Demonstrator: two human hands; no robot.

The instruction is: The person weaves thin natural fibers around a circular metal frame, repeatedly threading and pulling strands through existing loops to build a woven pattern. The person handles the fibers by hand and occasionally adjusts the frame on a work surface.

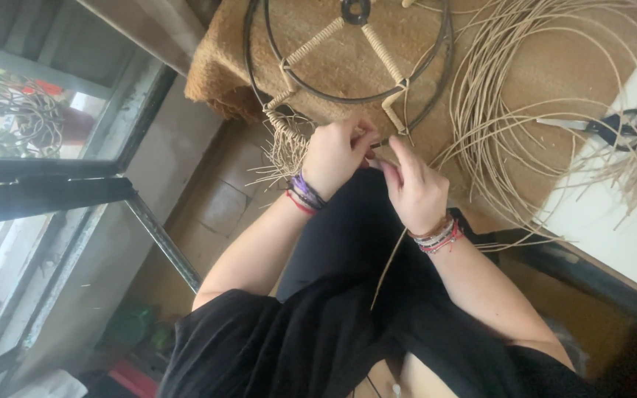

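Observation:
A round black metal frame (256, 74) with cane-wrapped spokes (317, 43) lies on a brown woven mat. My left hand (335, 153) grips the frame's near rim where pale cane is woven around it. My right hand (416, 186) pinches a thin cane strand (387, 267) right beside the left, fingertips nearly touching. The strand trails down across my black-clothed lap. Both wrists carry several bead and thread bracelets. Loose cane ends (283, 153) stick out from the woven patch at the left of my hands.
A big loose coil of cane (506, 110) lies at the right on the mat (211, 70). Black-handled scissors (607, 126) rest on a white surface further right. A glass window with a dark frame (60, 193) fills the left side.

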